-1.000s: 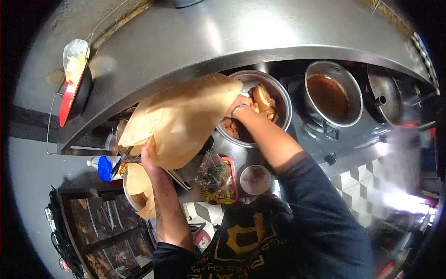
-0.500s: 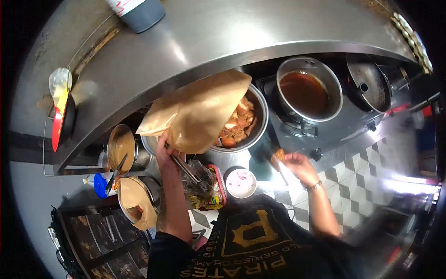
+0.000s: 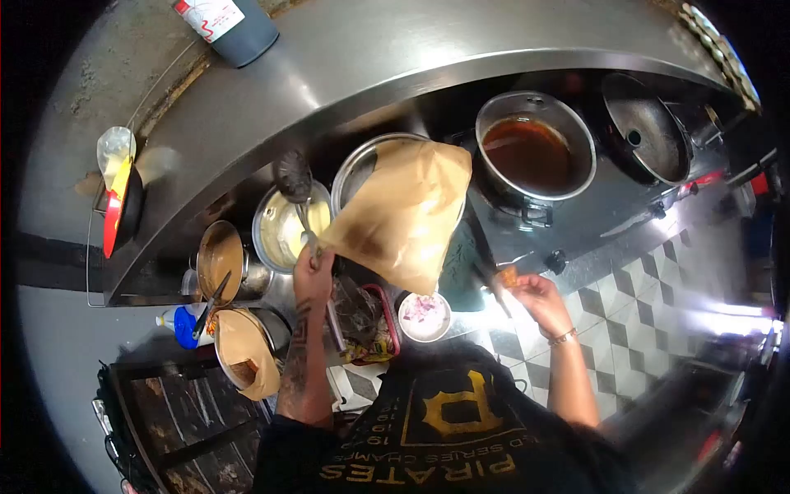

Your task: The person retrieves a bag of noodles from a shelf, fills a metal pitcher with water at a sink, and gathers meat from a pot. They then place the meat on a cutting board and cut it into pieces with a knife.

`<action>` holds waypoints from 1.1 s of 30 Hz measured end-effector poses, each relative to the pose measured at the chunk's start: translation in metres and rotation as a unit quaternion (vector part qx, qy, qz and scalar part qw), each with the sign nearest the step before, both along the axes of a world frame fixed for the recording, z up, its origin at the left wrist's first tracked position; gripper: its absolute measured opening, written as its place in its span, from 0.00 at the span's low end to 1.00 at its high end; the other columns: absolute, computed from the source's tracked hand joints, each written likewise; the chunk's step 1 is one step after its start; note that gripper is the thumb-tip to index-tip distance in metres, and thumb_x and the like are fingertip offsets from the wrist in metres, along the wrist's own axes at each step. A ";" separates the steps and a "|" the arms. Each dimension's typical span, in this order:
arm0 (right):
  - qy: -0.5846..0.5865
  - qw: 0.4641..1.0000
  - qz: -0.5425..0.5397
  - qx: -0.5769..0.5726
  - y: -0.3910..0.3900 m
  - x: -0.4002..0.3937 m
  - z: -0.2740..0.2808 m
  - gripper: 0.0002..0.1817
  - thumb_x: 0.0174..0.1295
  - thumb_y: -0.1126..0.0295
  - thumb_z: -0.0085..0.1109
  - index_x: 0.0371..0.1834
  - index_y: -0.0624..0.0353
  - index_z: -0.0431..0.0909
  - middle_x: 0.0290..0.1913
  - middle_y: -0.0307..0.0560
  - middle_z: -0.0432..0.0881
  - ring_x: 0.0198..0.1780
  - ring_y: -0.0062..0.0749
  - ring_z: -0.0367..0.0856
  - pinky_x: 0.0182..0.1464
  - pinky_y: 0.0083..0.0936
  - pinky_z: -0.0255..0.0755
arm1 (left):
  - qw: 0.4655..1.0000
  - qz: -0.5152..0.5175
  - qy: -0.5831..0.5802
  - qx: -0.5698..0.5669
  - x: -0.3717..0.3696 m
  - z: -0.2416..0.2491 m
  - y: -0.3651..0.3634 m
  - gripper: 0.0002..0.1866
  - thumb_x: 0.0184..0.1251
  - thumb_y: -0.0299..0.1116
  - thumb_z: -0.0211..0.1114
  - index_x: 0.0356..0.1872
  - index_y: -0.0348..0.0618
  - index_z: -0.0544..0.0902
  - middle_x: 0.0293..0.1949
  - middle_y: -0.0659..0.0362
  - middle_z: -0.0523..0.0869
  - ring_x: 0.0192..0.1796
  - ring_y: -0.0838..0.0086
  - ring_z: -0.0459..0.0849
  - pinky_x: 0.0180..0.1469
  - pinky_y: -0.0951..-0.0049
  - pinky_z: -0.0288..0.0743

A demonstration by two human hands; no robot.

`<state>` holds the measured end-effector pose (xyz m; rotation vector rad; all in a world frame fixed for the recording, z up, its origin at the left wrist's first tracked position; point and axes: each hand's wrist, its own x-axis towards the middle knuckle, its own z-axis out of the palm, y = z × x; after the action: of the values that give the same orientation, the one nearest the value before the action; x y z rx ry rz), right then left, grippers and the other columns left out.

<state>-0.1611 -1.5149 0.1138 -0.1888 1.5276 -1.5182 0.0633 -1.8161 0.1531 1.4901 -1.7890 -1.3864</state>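
My left hand (image 3: 314,273) is closed around the handle of a metal spoon (image 3: 294,176), whose broad dark head points up and away. Just right of those fingers, the left corner of a brown paper sheet (image 3: 403,210) comes close to the hand. The sheet lies across a large steel bowl (image 3: 352,174) and hides its contents. Under the spoon stands a smaller metal bowl (image 3: 280,235) with pale, creamy contents. My right hand (image 3: 539,303) pinches a small orange-brown piece of fried food (image 3: 508,277) beside the counter edge. A white bowl of chopped pink-and-white pieces (image 3: 424,316) sits between my hands.
A pot of reddish-brown liquid (image 3: 527,152) and a dark pan (image 3: 650,136) stand on the stove at right. Left are a pot of tan sauce (image 3: 220,259) and a paper-lined bowl (image 3: 262,375). A steel shelf (image 3: 428,62) overhangs the back.
The paper sheet has swung right, covering the fried pieces that showed in the large bowl. The creamy bowl and the spoon's head have come into view. My right hand keeps its piece.
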 end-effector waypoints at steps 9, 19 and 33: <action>0.034 0.985 -0.143 0.093 0.074 0.071 0.023 0.12 0.51 0.66 0.67 0.34 0.60 0.77 0.25 0.32 0.78 0.22 0.10 0.67 0.21 0.11 0.55 | 0.842 -0.433 -0.235 -0.218 -0.009 0.018 -0.017 0.16 0.64 0.35 0.51 0.50 0.42 0.77 0.40 0.41 0.81 0.45 0.47 0.78 0.47 0.56 0.71; -0.090 0.827 -0.548 0.091 0.253 0.297 -0.004 0.16 0.51 0.63 0.67 0.38 0.55 0.73 0.18 0.29 0.68 0.15 0.12 0.59 0.14 0.12 0.48 | 0.598 -0.572 -0.457 -0.327 -0.071 -0.047 -0.128 0.21 0.59 0.38 0.55 0.55 0.49 0.76 0.51 0.50 0.79 0.54 0.57 0.77 0.56 0.63 0.69; 0.026 0.432 -0.890 -0.148 0.471 0.669 -0.058 0.26 0.61 0.61 0.57 0.62 0.36 0.60 0.40 0.33 0.71 0.23 0.16 0.66 0.20 0.13 0.56 | 0.505 -0.705 0.025 -0.497 -0.115 -0.055 0.359 0.25 0.56 0.36 0.64 0.56 0.41 0.72 0.55 0.44 0.72 0.59 0.52 0.69 0.61 0.64 0.62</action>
<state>0.5083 -1.0435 0.0561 1.8392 1.0904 -3.2761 -0.0521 -1.4570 0.0984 -0.9290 -2.9044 -0.2962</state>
